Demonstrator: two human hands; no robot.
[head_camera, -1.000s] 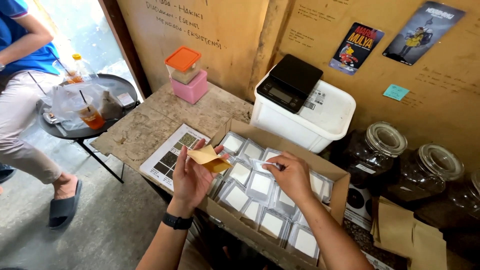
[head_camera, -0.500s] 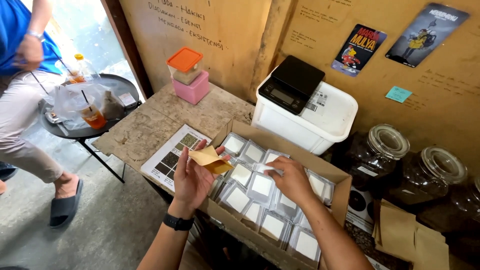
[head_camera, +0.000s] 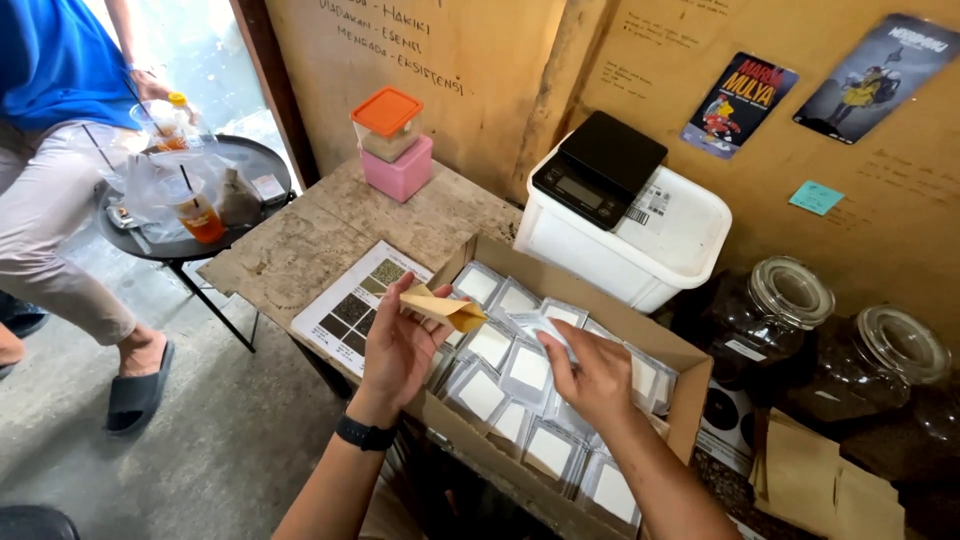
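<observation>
My left hand holds a small tan paper pouch over the left end of a cardboard box. The box is packed with several clear sachets with white squares inside. My right hand lifts one clear sachet out of the middle of the box, pinched at its edge between thumb and fingers. A black band sits on my left wrist.
A printed sheet of square samples lies on the stone table. Behind stand a pink tub with an orange-lidded box, a black scale on a white bin, glass jars, brown bags. A person stands at a round tray table on the left.
My right hand has raised the clear sachet out of the box toward the pouch. The person on the left has stepped closer to the round table.
</observation>
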